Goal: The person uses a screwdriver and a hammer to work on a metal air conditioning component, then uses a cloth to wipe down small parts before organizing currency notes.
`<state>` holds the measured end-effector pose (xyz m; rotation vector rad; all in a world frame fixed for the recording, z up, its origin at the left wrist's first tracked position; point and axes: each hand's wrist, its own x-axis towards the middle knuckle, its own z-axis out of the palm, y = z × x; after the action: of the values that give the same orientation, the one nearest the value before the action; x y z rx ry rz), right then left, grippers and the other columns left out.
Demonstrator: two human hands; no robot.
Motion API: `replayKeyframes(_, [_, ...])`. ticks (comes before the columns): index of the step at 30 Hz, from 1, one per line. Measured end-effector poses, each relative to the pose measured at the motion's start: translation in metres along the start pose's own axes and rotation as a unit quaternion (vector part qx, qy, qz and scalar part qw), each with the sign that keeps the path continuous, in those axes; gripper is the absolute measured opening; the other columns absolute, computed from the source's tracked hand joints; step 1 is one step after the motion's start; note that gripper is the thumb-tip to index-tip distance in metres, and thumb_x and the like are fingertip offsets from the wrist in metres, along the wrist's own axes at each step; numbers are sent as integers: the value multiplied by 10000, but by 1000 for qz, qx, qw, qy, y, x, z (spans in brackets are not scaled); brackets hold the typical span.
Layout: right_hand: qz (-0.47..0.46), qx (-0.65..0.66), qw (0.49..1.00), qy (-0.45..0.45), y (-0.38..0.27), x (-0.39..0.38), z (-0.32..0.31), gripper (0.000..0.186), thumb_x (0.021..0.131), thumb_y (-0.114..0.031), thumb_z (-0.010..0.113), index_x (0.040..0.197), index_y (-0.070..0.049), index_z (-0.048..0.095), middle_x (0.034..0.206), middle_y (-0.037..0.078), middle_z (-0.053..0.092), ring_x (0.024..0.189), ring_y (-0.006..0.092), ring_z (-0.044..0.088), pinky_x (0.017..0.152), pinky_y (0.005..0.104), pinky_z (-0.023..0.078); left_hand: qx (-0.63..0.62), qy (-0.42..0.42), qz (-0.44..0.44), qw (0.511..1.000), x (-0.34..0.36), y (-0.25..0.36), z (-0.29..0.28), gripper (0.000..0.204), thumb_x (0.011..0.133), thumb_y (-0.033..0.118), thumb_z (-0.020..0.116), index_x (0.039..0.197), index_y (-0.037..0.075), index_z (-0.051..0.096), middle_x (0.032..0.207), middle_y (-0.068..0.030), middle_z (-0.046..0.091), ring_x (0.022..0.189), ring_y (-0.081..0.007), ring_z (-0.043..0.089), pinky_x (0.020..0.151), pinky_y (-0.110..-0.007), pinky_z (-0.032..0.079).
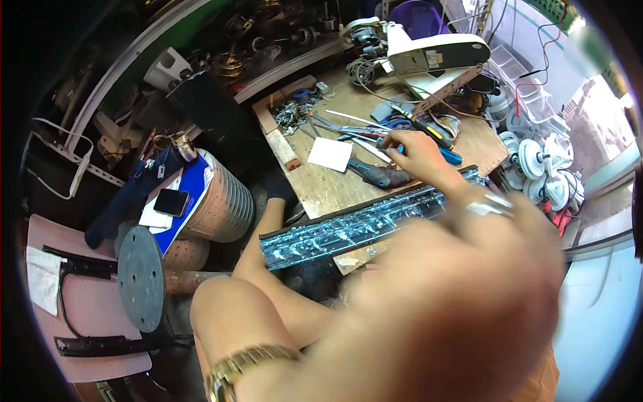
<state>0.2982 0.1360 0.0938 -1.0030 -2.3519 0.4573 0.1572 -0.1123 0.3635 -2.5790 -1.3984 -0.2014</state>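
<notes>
Strip (pixel 348 230): long, dark, glossy, pale-blue streaks (uneven) | right hand (pixel 420 154): fingers curled, grip unclear | left hand (pixel 455 278): blurred, can't tell

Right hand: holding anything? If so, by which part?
Cannot be told: the right hand curls by the hand tools on the wooden bench, but whether it has a grip on one, and where, is unclear.
</notes>
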Motion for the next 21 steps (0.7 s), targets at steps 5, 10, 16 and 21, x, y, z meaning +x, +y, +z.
replayKeyframes(5, [-20,-3,1000,0,-15,1,9,201,899,-147,682,1066,-58,751,958,157,756,805,309,713,749,409,549,-6,-12,73,997,4,6,-21,457,843,116,714,1295,70,661,1040,-97,694,941,-251,704,763,-369,570])
replayKeyframes(10, [28,-9,1000,0,11,-3,-11,186,907,-145,693,1061,-62,755,928,147,749,786,294,708,734,411,543,-96,14,156,983,29,-8,-7,531,817,106,763,1337,71,657,1109,-96,706,1003,-231,702,791,-347,573])
replayKeyframes(16, [5,15,999,-35,-9,-2,-4,236,906,-249,710,1078,-94,760,1023,178,749,979,367,710,834,485,552,-423,118,-10,899,-19,-85,76,625,786,94,822,1387,72,653,1192,-94,720,1078,-206,700,826,-321,576])
replayKeyframes(21, [-27,-48,984,-167,-2,-12,-14,278,905,-302,735,1136,-148,752,1003,156,758,945,365,725,832,487,564,-736,404,-67,539,-150,-130,155,777,1012,483,606,1588,20,366,1491,-191,540,1327,-347,580,1060,-524,538])
